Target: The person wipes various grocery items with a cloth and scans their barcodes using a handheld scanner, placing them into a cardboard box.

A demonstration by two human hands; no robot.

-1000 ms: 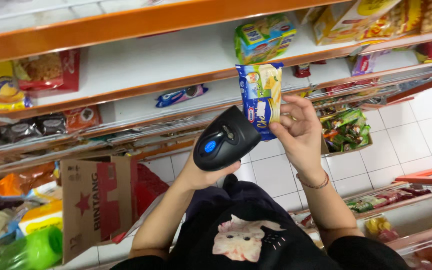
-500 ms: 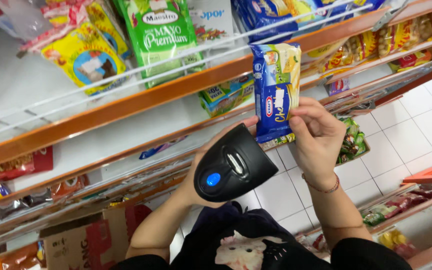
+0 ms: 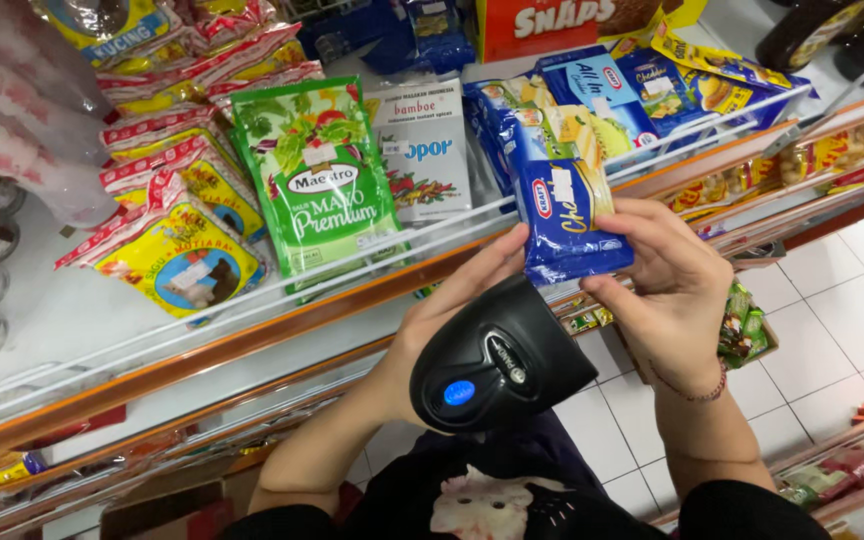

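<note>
My left hand [image 3: 447, 300] grips a black handheld barcode scanner [image 3: 497, 365] with a blue button, held low in the middle of the view. My right hand [image 3: 667, 275] holds a blue and yellow cheese packet [image 3: 567, 195] just above the scanner, against the front rail of a shelf. The thumb of my left hand touches the packet's left edge. More blue cheese packets [image 3: 642, 85] stand on the shelf right behind it.
The white wire-fronted shelf [image 3: 282, 290] carries a green pouch [image 3: 317, 185], a white seasoning pack [image 3: 427, 150], yellow and red bags [image 3: 187, 260] and jars at far left. Lower orange-edged shelves hold more goods. White floor tiles [image 3: 852, 300] lie at right.
My view has tilted up from the lower shelves to the upper one. Both hands rose with the scanner and the cheese packet, which now sits at the upper shelf's rail.
</note>
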